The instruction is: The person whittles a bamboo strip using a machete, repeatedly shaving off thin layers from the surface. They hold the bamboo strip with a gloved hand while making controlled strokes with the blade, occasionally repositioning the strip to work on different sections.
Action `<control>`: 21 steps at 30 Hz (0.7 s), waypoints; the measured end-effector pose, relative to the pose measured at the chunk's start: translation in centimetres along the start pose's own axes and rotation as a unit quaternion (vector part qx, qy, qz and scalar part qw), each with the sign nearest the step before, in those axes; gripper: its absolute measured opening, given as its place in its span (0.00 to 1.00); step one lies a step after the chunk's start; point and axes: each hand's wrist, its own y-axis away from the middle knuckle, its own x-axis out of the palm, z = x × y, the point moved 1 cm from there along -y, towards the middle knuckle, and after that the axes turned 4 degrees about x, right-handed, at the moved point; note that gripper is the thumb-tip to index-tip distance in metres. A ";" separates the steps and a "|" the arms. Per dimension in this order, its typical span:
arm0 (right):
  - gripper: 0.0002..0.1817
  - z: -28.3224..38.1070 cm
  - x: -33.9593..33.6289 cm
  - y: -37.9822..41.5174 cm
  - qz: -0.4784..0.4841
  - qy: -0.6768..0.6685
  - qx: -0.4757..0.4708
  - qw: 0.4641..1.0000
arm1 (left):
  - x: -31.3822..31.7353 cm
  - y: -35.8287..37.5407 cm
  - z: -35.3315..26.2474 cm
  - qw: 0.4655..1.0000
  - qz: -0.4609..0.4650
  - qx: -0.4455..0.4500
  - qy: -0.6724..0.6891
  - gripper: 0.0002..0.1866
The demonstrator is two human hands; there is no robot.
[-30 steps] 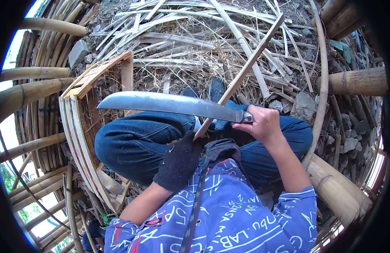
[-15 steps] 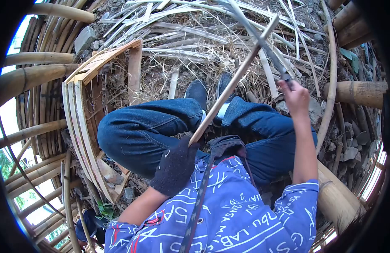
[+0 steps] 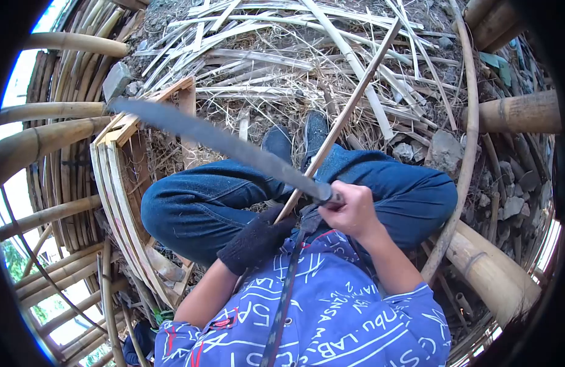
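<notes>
My left hand, in a black glove, is closed round the lower end of a bamboo strip. The strip slants up and to the right, past my shoes. In my right hand, which is bare, the handle of a machete is gripped. Its long dark blade points up and to the left and crosses over the strip near its lower end, close to my gloved hand. A dark strap runs down over my printed blue shirt.
Split bamboo strips lie scattered over shavings ahead of my feet. To the left stands a wooden frame beside stacked bamboo poles. At right are a thick bamboo pole, a long thin pole and rocks.
My right hand has come down and left toward my lap. The machete blade has swung from pointing up to pointing left across the strip. My left hand keeps its hold.
</notes>
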 end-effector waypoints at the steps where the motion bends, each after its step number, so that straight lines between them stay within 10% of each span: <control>1: 0.10 0.0 0.4 0.1 -0.003 0.000 -0.001 1.000 | 0.1 -0.3 0.2 1.000 0.017 -0.008 0.016 0.17; 8: 0.11 1.3 0.5 -0.6 -0.023 0.207 -0.031 0.978 | 0.4 -1.7 1.4 0.963 -0.031 0.196 -0.182 0.14; 14: 0.12 -0.1 1.1 -1.8 0.038 0.285 0.020 0.957 | 0.0 -2.0 2.1 0.932 -0.020 0.190 -0.308 0.14; 17: 0.14 -0.5 1.9 -0.8 0.009 0.192 0.016 0.981 | 0.8 -2.3 2.4 0.991 -0.059 0.118 0.017 0.15; 21: 0.15 -1.1 3.0 -0.2 -0.008 0.110 0.058 0.992 | 0.4 -2.7 0.6 0.995 -0.052 0.081 0.020 0.15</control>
